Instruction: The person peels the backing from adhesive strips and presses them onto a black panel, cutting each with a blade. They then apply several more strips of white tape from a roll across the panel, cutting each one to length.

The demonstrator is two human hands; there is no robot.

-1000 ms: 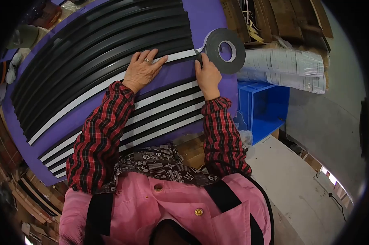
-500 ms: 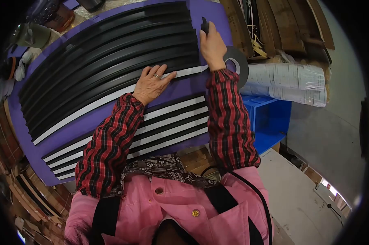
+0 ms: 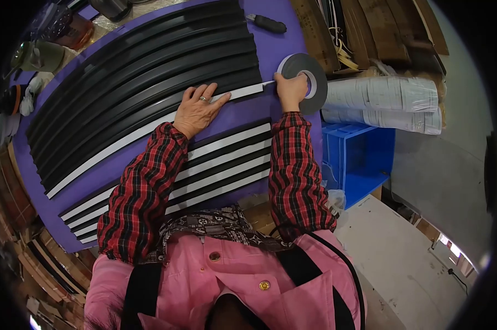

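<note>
My left hand (image 3: 197, 111), a ring on one finger, lies with fingers spread on the nearest strip of a row of long black ribbed strips (image 3: 149, 66). White tape (image 3: 114, 148) runs along that strip and passes under my fingertips. At the strip's right end my right hand (image 3: 291, 89) grips a large roll of tape (image 3: 316, 93), grey on its side, with its fingers in the hole. A short end of tape shows between the strip and the roll. Above it rests a black utility knife (image 3: 269, 23), out of both hands.
Several more black strips with white tape (image 3: 226, 159) lie nearer me on the purple mat (image 3: 149, 137). To the right are a blue crate (image 3: 364, 159), wrapped white bundles (image 3: 380, 99) and cardboard (image 3: 364, 33). Jars (image 3: 42, 55) stand at the far left.
My right hand has put the utility knife down on the mat and moved down to take the tape roll. The tape now ends at the strip's end. My left hand has shifted slightly left.
</note>
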